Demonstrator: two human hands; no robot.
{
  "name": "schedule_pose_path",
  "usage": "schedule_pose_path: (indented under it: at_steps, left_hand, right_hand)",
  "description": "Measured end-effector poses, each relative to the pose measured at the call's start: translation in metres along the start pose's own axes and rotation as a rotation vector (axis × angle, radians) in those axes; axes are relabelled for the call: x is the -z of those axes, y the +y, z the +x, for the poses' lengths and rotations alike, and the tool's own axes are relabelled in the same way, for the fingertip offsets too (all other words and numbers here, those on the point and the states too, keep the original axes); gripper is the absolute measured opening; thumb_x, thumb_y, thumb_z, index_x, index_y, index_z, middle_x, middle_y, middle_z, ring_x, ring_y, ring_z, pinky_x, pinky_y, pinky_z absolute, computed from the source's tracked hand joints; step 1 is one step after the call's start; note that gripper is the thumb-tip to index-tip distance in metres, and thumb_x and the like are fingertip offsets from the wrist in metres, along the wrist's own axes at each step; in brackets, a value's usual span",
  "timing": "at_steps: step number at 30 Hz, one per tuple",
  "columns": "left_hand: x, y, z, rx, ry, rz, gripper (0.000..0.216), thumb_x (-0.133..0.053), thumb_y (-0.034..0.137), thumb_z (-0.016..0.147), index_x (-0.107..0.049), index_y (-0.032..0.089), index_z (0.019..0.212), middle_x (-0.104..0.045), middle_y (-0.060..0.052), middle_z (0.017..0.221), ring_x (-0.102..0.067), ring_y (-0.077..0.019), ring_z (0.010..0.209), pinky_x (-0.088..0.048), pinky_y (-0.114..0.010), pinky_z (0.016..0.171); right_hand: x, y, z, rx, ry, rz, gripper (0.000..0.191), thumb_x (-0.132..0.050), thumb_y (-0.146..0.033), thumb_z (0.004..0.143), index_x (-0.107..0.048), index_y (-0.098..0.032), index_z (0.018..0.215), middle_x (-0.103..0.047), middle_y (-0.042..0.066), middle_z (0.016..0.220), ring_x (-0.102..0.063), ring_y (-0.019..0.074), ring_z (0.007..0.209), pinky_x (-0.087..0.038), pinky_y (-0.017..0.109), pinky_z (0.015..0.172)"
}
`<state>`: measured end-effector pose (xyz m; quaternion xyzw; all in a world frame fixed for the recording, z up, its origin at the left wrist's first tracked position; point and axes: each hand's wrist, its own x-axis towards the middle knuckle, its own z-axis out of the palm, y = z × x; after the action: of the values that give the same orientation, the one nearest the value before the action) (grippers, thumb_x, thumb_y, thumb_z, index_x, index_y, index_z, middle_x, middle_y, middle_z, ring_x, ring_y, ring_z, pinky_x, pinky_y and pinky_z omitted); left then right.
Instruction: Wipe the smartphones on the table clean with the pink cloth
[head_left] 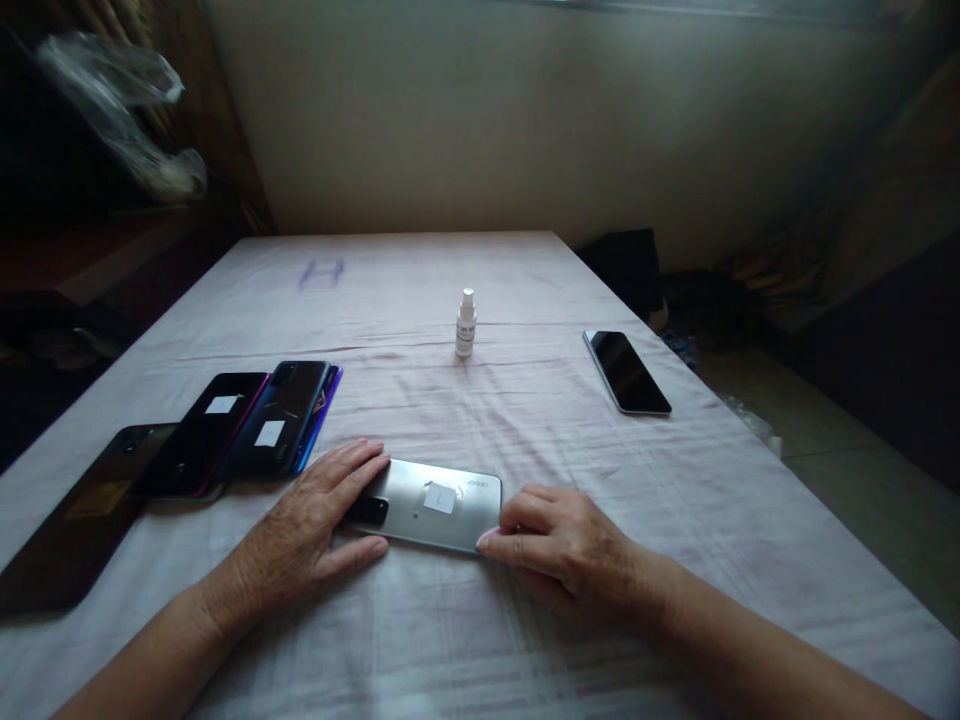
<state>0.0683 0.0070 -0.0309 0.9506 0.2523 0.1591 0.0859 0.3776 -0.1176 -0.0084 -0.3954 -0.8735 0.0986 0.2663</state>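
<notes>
Where the cloth-covered bench comes nearest the camera, a silver phone is laid face down, its long axis running left to right between the hands. Its camera end is covered by the left hand, laid flat with fingers spread. Its other end is touched by the right hand, fingers curled, though whether it is pinched cannot be told in the dim light. Three dark phones are ranged to the left, with a spray bottle set beyond.
</notes>
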Motion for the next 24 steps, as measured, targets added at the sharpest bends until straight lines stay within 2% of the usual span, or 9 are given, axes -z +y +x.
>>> schedule_pose_path:
  at_steps: [5,10,13,16,20,24]
  left_hand:
    - [0.0,0.0,0.0,-0.008,-0.022,-0.021,0.073,-0.066,0.047,0.084,-0.039,0.023,0.148,-0.044,-0.014,0.152,-0.043,-0.0346,0.138,-0.04,-0.05,0.112]
    - [0.004,0.0,0.003,-0.092,-0.038,-0.012,0.077,-0.065,0.052,0.085,-0.038,0.02,0.15,-0.045,-0.016,0.151,-0.042,-0.035,0.138,-0.04,-0.051,0.112]
    - [0.007,0.004,0.005,-0.16,0.007,0.015,0.071,-0.061,0.052,0.088,-0.042,0.018,0.147,-0.051,-0.015,0.147,-0.046,-0.0334,0.136,-0.041,-0.049,0.112]
    - [0.012,0.012,-0.001,-0.226,0.086,0.085,0.055,-0.057,0.045,0.093,-0.05,0.019,0.141,-0.061,-0.012,0.137,-0.054,-0.0292,0.129,-0.043,-0.045,0.11]
    - [0.023,0.02,-0.036,-0.252,0.164,0.134,0.041,-0.055,0.034,0.095,-0.057,0.024,0.135,-0.069,-0.007,0.125,-0.062,-0.0243,0.12,-0.048,-0.041,0.106]
    - [0.04,0.013,-0.086,-0.137,0.253,0.221,0.041,-0.056,0.027,0.094,-0.055,0.028,0.135,-0.071,-0.005,0.122,-0.065,-0.0245,0.115,-0.051,-0.042,0.101]
  right_hand:
    - [-0.008,0.007,-0.004,-0.117,0.122,-0.06,0.028,-0.048,-0.016,0.092,-0.069,-0.026,0.108,-0.066,0.004,0.089,-0.059,0.0148,0.074,-0.048,0.026,0.066]
    - [-0.013,0.014,-0.005,-0.181,0.202,-0.062,0.028,-0.049,-0.015,0.092,-0.07,-0.025,0.108,-0.065,0.003,0.084,-0.06,0.0147,0.074,-0.049,0.026,0.065]
    - [-0.013,0.015,-0.005,-0.191,0.215,-0.05,0.028,-0.049,-0.018,0.093,-0.071,-0.027,0.108,-0.066,0.003,0.085,-0.06,0.0144,0.073,-0.05,0.026,0.065]
    - [-0.015,0.015,-0.007,-0.196,0.231,-0.063,0.027,-0.051,-0.02,0.093,-0.072,-0.027,0.108,-0.067,0.003,0.086,-0.061,0.0147,0.074,-0.051,0.027,0.066]
    - [-0.015,0.015,-0.01,-0.172,0.231,-0.135,0.027,-0.049,-0.023,0.094,-0.072,-0.027,0.109,-0.069,0.005,0.088,-0.063,0.0157,0.077,-0.053,0.028,0.069]
    - [-0.009,0.02,-0.014,-0.154,0.263,-0.228,0.028,-0.049,-0.022,0.094,-0.074,-0.024,0.105,-0.07,0.006,0.088,-0.066,0.0163,0.079,-0.054,0.028,0.071]
